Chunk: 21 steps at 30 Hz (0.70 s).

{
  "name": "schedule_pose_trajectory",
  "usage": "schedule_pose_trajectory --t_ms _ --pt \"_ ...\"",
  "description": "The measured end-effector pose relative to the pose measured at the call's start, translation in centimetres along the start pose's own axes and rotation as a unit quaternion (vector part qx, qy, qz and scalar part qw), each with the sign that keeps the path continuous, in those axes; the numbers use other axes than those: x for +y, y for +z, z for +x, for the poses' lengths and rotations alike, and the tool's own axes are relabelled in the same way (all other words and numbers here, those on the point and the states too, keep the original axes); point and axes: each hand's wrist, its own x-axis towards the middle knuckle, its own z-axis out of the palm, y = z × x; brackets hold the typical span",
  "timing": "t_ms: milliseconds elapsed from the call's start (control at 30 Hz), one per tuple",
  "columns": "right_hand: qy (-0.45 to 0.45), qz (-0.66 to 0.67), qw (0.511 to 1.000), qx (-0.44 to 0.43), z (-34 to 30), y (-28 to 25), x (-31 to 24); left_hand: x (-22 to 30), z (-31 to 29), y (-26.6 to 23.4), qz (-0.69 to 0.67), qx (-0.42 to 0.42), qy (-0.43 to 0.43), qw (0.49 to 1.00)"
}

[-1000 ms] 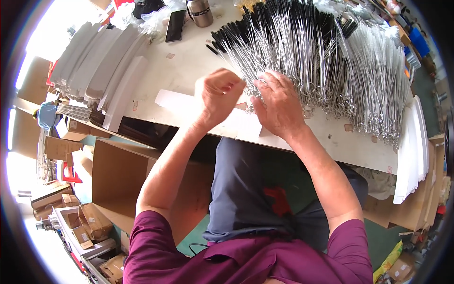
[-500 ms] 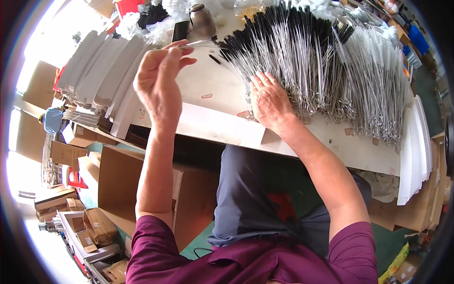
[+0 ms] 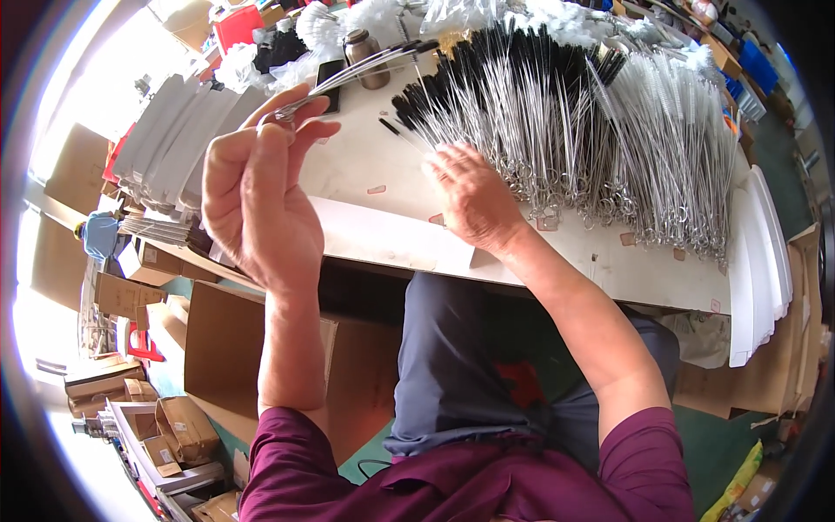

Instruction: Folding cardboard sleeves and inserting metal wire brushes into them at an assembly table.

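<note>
Raised over the left part of the table, my left hand (image 3: 270, 196) pinches a few thin wire brushes (image 3: 361, 70) by their looped ends. Their bristle ends point away to the right, some dark. My right hand (image 3: 474, 196) rests at the left edge of a large pile of wire brushes (image 3: 522, 113), fingers bent and fingertips partly hidden among the wires. The pile has black bristles on the left and clear or white ones (image 3: 678, 130) on the right, with looped wire ends toward me. One loose black-tipped brush (image 3: 389, 126) lies just left of my right fingers.
A long white card strip (image 3: 391, 230) lies along the table's near edge. Stacked white sleeves (image 3: 165, 143) stand at the left, more white strips (image 3: 765, 270) at the right. A metal jar (image 3: 376, 78) and a flat black object (image 3: 330, 78) sit behind my left hand. Cardboard boxes (image 3: 222, 335) flank my legs.
My left hand has come nearer and a little left, turning the brushes into fuller view. My right hand has slid left along the pile, and its flat fingers have bent.
</note>
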Motion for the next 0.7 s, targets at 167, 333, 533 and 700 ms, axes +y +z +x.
schedule_pose_trajectory --t_ms 167,333,533,700 --pt "0.024 -0.010 0.988 -0.150 2.3 0.3 2.3 0.6 0.1 0.1 0.011 0.016 -0.010 1.000" --pt "0.051 0.020 0.983 -0.175 2.6 0.8 2.2 1.5 0.4 -0.4 0.010 -0.010 0.046 0.999" --pt "0.218 0.523 0.819 -0.091 -0.8 -6.1 -2.1 1.6 -2.9 0.4 -0.098 -0.063 -0.015 0.993" --pt "0.196 0.811 0.548 0.052 -3.0 -11.9 -4.1 1.6 -7.3 3.4 -0.191 -0.144 -0.093 0.967"
